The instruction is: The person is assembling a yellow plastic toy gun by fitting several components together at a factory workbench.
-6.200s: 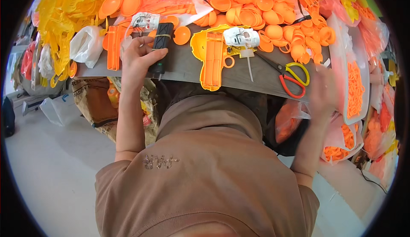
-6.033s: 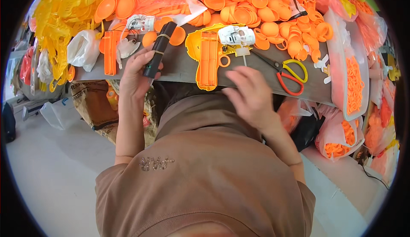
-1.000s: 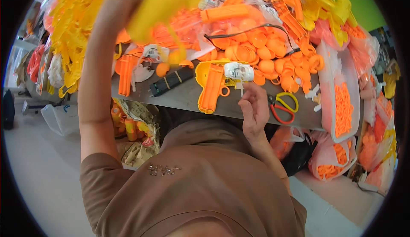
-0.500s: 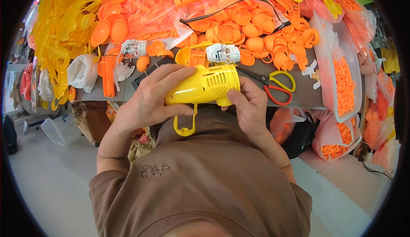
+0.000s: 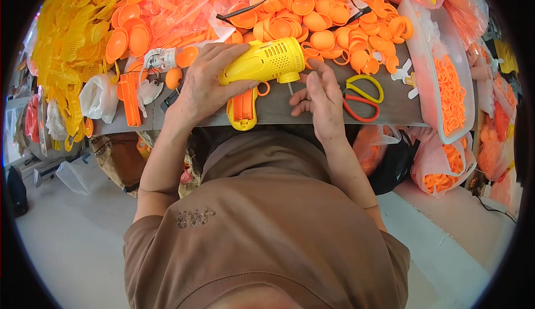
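On the table edge in front of me lies a yellow toy-gun housing (image 5: 267, 59) with slots and small round vent holes. Its orange-filled yellow handle (image 5: 243, 108) points toward me, and an orange ring-shaped trigger shows beside it. My left hand (image 5: 209, 80) is closed around the rear of the housing, thumb below and fingers over the top. At the front end, my right hand (image 5: 320, 97) has its fingers apart, some of them bent, and holds nothing. Just right of that hand lie scissors (image 5: 362, 98) with one yellow and one red handle loop. Whatever is inside the housing is hidden.
Orange domed parts (image 5: 284, 25) and a yellow heap (image 5: 78, 47) cover the far table. A white motor unit (image 5: 160, 59) and an orange piece (image 5: 131, 100) lie at left. A clear bin (image 5: 415, 58) holds orange rings at right. Bags (image 5: 440, 169) hang below the edge.
The yellow housing went from above my lap onto the table, over the place where an open yellow half and white motor unit lay. My right hand let go of its front end.
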`<move>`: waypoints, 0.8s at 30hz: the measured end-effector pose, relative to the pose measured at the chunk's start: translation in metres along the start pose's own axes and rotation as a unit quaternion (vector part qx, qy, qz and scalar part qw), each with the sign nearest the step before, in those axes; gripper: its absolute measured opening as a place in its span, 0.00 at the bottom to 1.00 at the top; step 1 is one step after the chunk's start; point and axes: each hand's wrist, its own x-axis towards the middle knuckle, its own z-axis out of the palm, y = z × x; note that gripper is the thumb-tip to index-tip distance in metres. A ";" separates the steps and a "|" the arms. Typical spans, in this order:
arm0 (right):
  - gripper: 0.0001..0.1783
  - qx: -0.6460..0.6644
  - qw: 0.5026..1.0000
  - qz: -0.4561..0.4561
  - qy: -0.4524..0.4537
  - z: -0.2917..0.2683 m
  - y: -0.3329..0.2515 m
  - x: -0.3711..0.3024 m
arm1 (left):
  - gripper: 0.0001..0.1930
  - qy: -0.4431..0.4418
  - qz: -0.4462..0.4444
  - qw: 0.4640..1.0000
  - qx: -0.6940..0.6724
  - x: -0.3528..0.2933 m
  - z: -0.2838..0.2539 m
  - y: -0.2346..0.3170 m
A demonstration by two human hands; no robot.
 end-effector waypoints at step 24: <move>0.29 0.018 0.999 0.018 -0.025 -0.005 0.005 -0.008 | 0.28 -0.042 -0.034 0.999 0.001 -0.005 -0.002 0.007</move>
